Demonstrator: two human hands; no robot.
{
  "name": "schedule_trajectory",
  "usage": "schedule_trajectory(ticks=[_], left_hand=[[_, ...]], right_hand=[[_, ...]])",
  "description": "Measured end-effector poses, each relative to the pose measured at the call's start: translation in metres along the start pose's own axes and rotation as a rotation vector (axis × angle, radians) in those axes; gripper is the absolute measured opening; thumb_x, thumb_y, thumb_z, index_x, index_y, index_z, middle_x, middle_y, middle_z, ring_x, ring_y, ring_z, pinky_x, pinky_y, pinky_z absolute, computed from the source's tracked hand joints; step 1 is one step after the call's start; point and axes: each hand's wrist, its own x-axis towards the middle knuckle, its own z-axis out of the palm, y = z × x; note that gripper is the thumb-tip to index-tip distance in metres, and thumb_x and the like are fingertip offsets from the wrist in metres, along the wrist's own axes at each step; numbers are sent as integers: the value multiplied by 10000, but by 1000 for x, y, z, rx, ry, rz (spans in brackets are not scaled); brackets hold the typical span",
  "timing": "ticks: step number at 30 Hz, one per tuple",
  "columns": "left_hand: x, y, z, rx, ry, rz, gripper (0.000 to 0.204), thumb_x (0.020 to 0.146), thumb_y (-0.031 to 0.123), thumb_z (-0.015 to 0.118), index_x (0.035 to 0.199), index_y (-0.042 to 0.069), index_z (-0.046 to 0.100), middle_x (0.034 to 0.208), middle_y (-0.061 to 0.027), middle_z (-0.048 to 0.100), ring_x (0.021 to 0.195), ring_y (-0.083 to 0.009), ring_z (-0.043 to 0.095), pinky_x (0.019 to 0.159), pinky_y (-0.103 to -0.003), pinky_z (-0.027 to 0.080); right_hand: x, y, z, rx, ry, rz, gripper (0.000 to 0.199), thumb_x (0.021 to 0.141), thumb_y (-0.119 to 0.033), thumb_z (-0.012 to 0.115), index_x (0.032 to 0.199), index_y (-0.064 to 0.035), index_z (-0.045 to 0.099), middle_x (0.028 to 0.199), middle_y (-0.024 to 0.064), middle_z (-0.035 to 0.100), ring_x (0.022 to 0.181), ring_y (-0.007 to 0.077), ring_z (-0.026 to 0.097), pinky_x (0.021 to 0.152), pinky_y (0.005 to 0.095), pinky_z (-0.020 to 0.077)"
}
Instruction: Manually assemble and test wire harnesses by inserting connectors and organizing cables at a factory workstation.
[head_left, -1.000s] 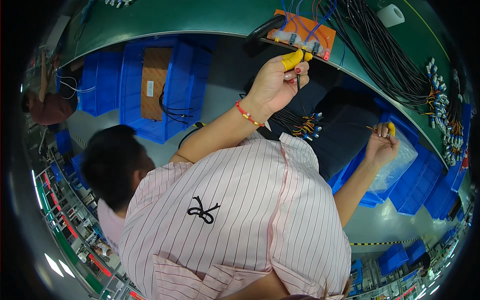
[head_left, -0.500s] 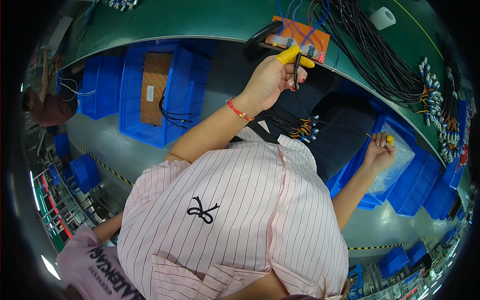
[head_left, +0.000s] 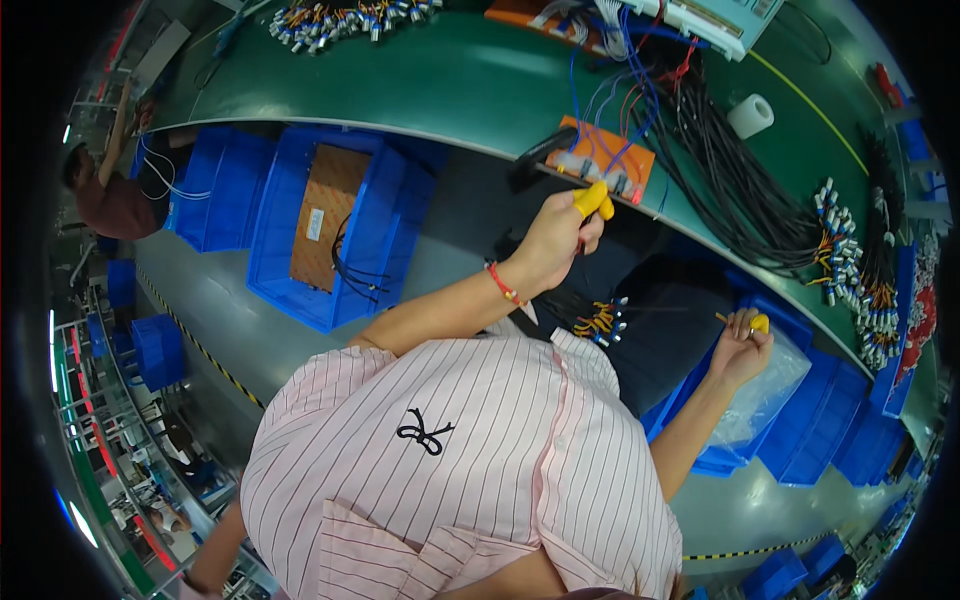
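Note:
My left hand (head_left: 562, 240), with yellow finger covers, is closed just in front of an orange test board (head_left: 612, 155) at the bench edge. Its fingers pinch the end of a black cable, mostly hidden behind them. My right hand (head_left: 742, 350) is out to the right, above a blue bin, also wearing a yellow finger cover. Its fingertips are closed on the cable's other end, where a small orange tip shows; a blurred line runs toward it. Across my lap lies a bundle of black cables (head_left: 600, 322) with orange wires and metal connectors.
A thick bundle of black cables (head_left: 735, 185) covers the right of the green bench (head_left: 420, 90). Near it stand a white roll (head_left: 750, 116) and a pale instrument (head_left: 715, 22). Blue bins (head_left: 275, 245) sit below the bench. Another person (head_left: 115, 200) is at far left.
My view has shifted, bringing more of the bench into sight. The black cable showing at my left fingertips is now mostly hidden. Both hands stay closed.

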Motion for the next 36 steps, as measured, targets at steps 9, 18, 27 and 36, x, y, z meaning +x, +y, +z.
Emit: schedule_trajectory(ticks=[9, 18, 27, 36], left_hand=[[-60, -15, 5, 348, -363, -58, 281, 1013, 256, 452, 910, 28, 579, 635, 6, 509, 512, -46, 427, 493, -191, 323], [25, 55, 55, 324, -271, 374, 387, 988, 131, 463, 1328, -52, 431, 1213, -171, 600, 885, -165, 612, 795, -284, 491], [-3, 40, 21, 543, -540, 128, 282, 995, 120, 466, 1205, -22, 590, 1040, -120, 670, 934, -166, 639, 910, -295, 486], [-36, -29, -56, 1439, -351, 241, 239, 861, 91, 630, 1087, 16, 656, 1030, -128, 645, 948, -273, 611, 860, -344, 473]], right_hand=[[-8, -53, -16, 15, 130, -110, 124, 727, -115, 483, 790, -18, 438, 656, 53, 358, 635, 146, 335, 640, 298, 296], [72, -114, 0, 174, -217, -230, 191, 631, -71, 514, 801, -22, 440, 661, 55, 313, 658, 171, 305, 688, 326, 272], [147, -142, -37, 149, -169, -296, 252, 613, -84, 474, 834, 33, 439, 700, 109, 370, 673, 219, 370, 699, 346, 318], [177, -139, 8, -45, -61, -310, 363, 670, -78, 422, 931, 159, 506, 700, 128, 383, 664, 214, 370, 667, 336, 327]])
